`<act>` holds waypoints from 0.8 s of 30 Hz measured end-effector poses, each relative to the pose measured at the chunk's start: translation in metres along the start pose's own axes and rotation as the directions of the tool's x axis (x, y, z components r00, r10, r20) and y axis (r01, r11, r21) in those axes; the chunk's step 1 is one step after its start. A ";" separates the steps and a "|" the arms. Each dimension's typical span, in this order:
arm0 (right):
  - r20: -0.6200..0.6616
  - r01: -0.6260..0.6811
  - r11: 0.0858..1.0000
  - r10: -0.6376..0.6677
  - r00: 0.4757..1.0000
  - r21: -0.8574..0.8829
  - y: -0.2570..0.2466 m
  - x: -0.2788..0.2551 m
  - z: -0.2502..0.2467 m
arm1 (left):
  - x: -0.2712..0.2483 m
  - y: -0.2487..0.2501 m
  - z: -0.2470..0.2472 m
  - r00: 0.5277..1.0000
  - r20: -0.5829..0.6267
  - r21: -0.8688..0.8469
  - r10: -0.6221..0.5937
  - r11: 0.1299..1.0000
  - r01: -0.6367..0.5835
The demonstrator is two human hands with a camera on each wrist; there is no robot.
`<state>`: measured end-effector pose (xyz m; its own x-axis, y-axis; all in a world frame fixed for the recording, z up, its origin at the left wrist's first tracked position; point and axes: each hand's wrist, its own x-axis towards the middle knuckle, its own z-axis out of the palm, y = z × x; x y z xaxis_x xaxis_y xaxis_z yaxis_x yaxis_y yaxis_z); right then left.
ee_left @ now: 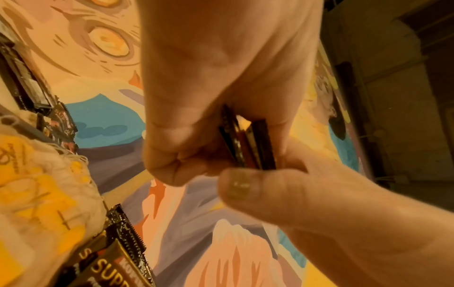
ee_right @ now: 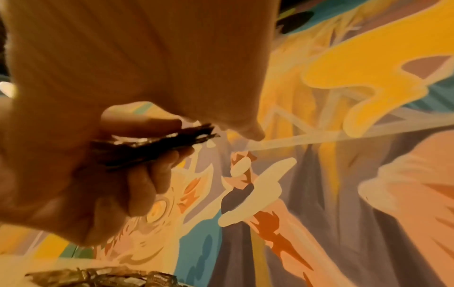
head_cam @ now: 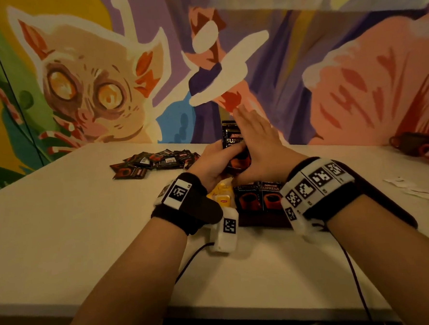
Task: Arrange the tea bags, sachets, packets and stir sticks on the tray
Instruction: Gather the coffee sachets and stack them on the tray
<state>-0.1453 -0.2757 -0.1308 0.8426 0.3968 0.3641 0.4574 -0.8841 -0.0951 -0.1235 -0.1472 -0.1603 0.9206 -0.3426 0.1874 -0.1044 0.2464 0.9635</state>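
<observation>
My left hand (head_cam: 217,161) grips a stack of black coffee packets (head_cam: 232,138), held upright above the dark tray (head_cam: 262,222). My right hand (head_cam: 255,134) lies flat against the stack's right side, fingers straight. In the left wrist view the stack's edge (ee_left: 248,139) sits between curled fingers, with the other hand's thumb (ee_left: 245,186) under it. The right wrist view shows the stack (ee_right: 159,145) under my flat palm. On the tray lie two black packets (head_cam: 258,197) and yellow tea bags (head_cam: 221,195).
A loose pile of black packets (head_cam: 155,162) lies on the white table behind my left hand. White paper sachets (head_cam: 416,187) are scattered at the far right, near dark red cups (head_cam: 413,145). A painted wall stands close behind the table.
</observation>
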 end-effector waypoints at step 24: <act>-0.142 -0.016 0.908 0.082 0.986 0.419 -0.010 -0.001 -0.002 | -0.015 0.005 -0.016 0.998 0.007 -0.363 -0.060 0.930 0.058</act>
<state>-0.1512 -0.2678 -0.1288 0.8286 0.2835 0.4828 0.5212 -0.7056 -0.4801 -0.1315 -0.1265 -0.1611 0.9226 -0.3628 0.1308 0.0931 0.5386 0.8374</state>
